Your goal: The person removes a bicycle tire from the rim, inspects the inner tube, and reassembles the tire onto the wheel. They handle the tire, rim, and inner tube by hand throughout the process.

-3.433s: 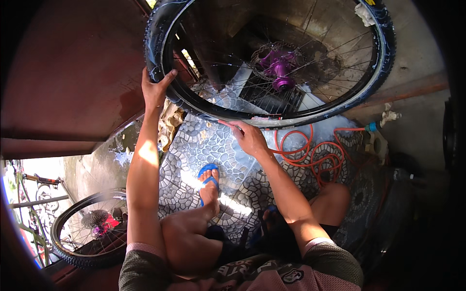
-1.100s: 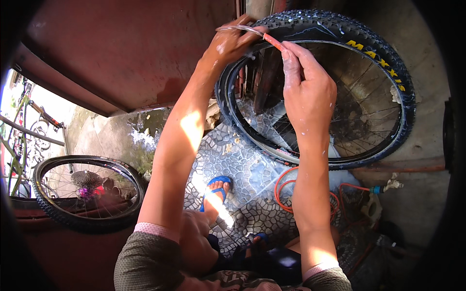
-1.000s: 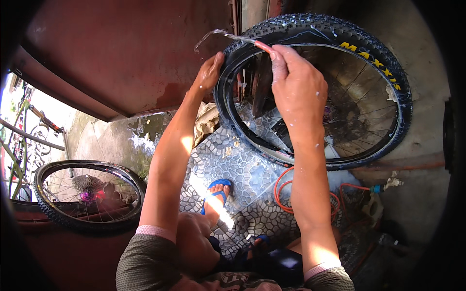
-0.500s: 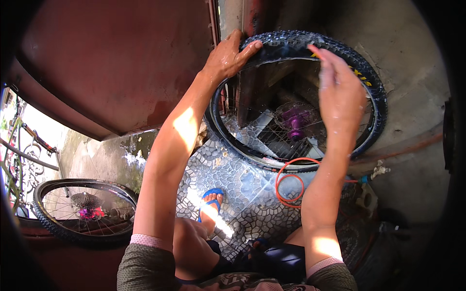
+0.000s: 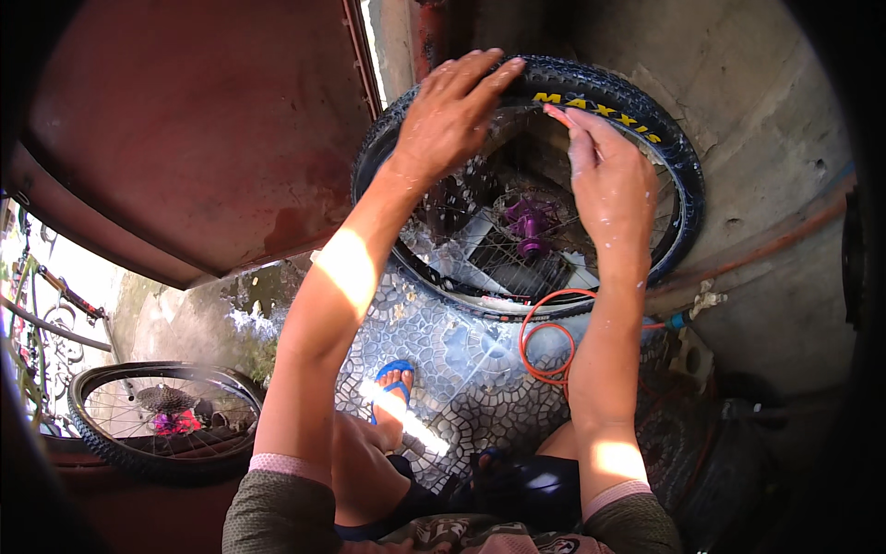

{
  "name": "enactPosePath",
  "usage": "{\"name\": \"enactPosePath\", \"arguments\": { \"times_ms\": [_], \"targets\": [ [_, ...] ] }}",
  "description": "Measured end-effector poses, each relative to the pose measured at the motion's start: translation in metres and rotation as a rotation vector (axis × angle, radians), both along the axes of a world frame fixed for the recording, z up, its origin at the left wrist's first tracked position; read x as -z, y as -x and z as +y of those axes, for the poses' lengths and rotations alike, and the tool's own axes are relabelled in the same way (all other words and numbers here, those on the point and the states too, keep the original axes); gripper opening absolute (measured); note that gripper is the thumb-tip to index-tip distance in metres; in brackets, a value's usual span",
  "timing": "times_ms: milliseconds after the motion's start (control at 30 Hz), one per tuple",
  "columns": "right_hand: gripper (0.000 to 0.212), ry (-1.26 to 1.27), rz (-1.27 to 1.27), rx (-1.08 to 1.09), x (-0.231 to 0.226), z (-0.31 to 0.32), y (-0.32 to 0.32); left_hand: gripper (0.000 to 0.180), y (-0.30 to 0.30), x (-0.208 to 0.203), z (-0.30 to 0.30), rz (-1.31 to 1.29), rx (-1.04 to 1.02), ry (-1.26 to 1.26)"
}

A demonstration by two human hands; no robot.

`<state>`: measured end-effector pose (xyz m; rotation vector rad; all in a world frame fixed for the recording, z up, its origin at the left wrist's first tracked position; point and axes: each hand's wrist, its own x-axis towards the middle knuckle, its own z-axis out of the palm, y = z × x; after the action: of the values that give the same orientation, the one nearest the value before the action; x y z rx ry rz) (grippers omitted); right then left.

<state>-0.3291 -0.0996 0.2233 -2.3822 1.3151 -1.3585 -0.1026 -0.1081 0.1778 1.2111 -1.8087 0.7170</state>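
Left hand [image 5: 452, 118] unclasps, fingers loosely spread over the tyre [image 5: 691, 185] at eleven o'clock, right hand [image 5: 616, 185] pinching the orange hose [image 5: 556, 114] near twelve, apparently mid-rinse.

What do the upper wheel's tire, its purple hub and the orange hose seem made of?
Tire: likely wet black rubber, by its knobbed tread. Purple hub: probably metal, coloured glossy finish, given its sheen. Orange hose: smooth, flexible plastic or rubber, judging by its loops.
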Motion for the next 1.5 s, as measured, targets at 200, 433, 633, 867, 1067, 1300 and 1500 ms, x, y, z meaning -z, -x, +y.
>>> {"name": "enactPosePath", "arguments": {
  "times_ms": [200, 433, 633, 867, 1067, 1300, 1500],
  "targets": [
    [0.024, -0.027, 0.006, -0.172, 0.017, 0.007, -0.017, 0.066, -0.090, 0.104, 0.048, 0.567, -0.230, -0.184],
    [0.023, -0.244, 0.292, -0.374, 0.095, 0.020, -0.102, 0.072, -0.132, 0.217, 0.071, 1.080, -0.154, -0.387],
    [0.021, -0.367, 0.533, -0.465, 0.161, 0.035, -0.130, 0.057, -0.138, 0.284, 0.098, 1.142, -0.217, -0.433],
    [0.022, -0.345, 0.220, -0.413, 0.182, 0.030, -0.123, 0.074, -0.127, 0.291, 0.100, 1.170, -0.262, -0.452],
    [0.031, -0.746, 0.267, -0.450, 0.293, 0.025, -0.105, 0.079, -0.118, 0.310, 0.110, 1.192, -0.276, -0.685],
    [0.032, -1.017, 0.380, -0.135, 0.439, 0.050, 0.010, 0.081, -0.098, 0.369, 0.120, 1.248, -0.220, -0.749],
    [0.038, -0.943, 0.212, 0.011, 0.477, 0.076, 0.035, 0.039, -0.062, 0.425, 0.149, 1.124, -0.267, -1.391]
  ]
}}
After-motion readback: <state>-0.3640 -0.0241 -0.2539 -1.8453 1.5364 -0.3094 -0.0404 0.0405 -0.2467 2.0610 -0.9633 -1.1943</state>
